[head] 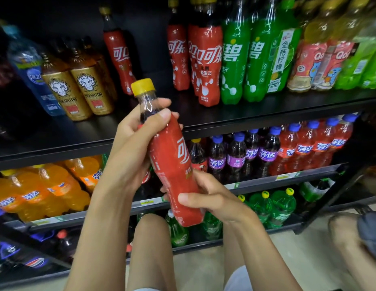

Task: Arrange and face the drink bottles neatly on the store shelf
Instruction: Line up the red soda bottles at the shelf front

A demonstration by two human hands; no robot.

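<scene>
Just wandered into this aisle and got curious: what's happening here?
A person holds a red cola bottle with a yellow cap in both hands before a drinks shelf. The left hand grips its neck, the right hand its base. The bottle is tilted and off the shelf; matching cola bottles stand on it.

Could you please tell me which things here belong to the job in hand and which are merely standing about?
In the job: held cola bottle, left hand at its neck, right hand at its base, shelved cola bottles, top shelf.
Standing by: gold bottles, green bottles, orange bottles, purple-label bottles.
</scene>
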